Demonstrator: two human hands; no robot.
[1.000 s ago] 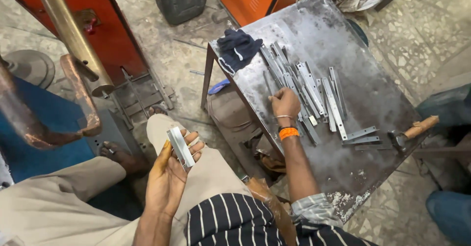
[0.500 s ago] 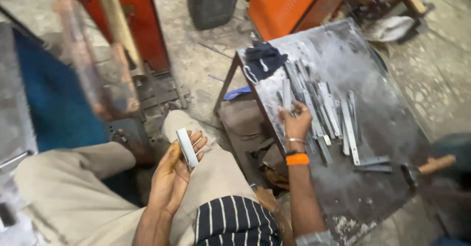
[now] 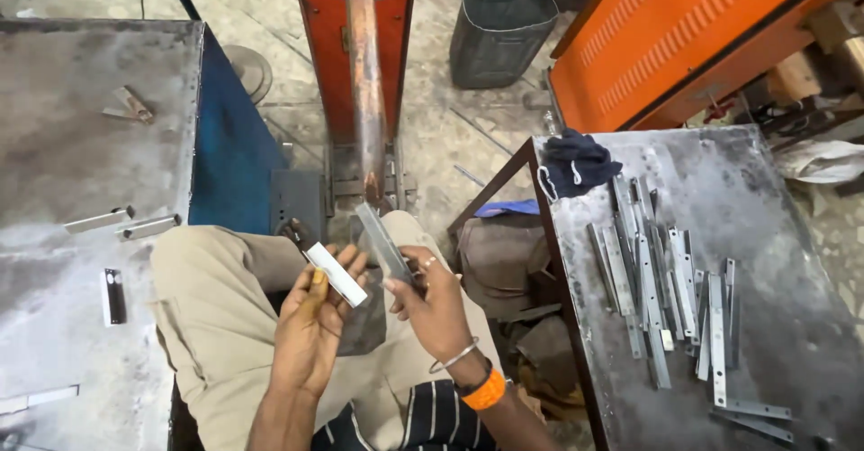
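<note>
Rough concrete floor [image 3: 270, 1] lies under the seated person's lap, between two steel surfaces. Left hand [image 3: 310, 325] grasps a short bright metal strip [image 3: 337, 274] between thumb and fingers; right hand [image 3: 436, 302] is clenched on a darker, longer metal strip [image 3: 383, 240] that tilts up toward the orange post [image 3: 364, 82]. Both strips sit above the beige trousers [image 3: 216, 316], near each other. At right, the tabletop [image 3: 792, 325] carries a heap of strips [image 3: 666, 280] and a dark cloth [image 3: 576, 163].
</note>
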